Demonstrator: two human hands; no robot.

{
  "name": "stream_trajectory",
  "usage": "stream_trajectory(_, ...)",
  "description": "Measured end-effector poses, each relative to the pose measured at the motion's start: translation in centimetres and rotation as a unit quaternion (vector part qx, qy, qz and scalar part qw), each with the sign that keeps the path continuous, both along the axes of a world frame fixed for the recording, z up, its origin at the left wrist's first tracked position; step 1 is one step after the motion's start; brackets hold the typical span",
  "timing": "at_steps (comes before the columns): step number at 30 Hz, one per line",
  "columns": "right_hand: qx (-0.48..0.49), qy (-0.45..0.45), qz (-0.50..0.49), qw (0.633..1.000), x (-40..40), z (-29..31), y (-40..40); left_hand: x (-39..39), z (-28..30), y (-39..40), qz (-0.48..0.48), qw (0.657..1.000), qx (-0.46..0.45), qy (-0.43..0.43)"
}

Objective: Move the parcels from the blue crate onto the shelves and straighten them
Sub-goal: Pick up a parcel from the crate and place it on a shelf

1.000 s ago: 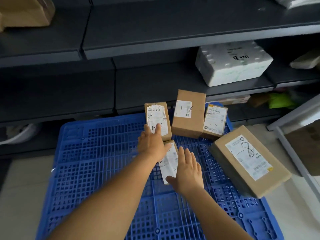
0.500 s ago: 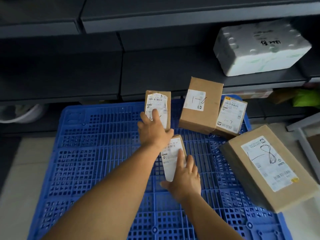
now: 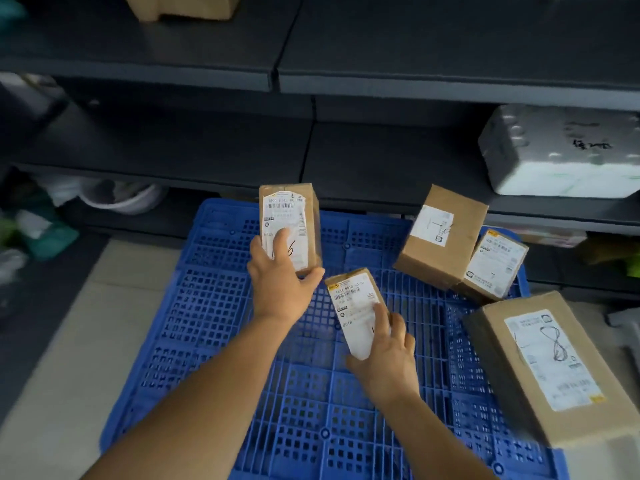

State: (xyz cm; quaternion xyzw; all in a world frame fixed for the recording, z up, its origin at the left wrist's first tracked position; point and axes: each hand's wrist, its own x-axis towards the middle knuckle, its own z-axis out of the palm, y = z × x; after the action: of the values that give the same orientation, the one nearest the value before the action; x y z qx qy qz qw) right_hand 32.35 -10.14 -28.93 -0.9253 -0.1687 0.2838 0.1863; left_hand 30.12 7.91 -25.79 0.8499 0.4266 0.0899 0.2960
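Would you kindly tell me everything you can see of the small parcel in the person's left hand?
The parcel is a small oblong box of brown cardboard, taped along its top. A white shipping label with barcodes, print and a handwritten mark covers most of its front face; the label's lower edge looks creased. It is held nearly upright over the far part of the blue crate, in front of the dark shelves. The left hand grips its lower end, fingers on the label and thumb at the bottom right corner. Nothing else visibly touches it.

You see a bright blue crate (image 3: pixel 242 341) with a grid of square holes, brown cardboard parcels (image 3: pixel 446 237) bearing white labels with black barcodes and scrawls, dark grey shelves (image 3: pixel 415 174), and a white foam box (image 3: pixel 561 157) at right.
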Motion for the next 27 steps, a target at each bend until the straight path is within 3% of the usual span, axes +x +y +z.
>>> stream_trajectory(14,0.186,-0.057,0.099,0.976,-7.4,12.8,10.8,-17.2,11.3,3.7,0.157,0.981,0.065,-0.095)
stream_trajectory(27,0.292,-0.111,0.249,0.917,-29.4,22.4,20.7,-42.2,20.5,8.4,0.306,0.937,0.122,-0.115)
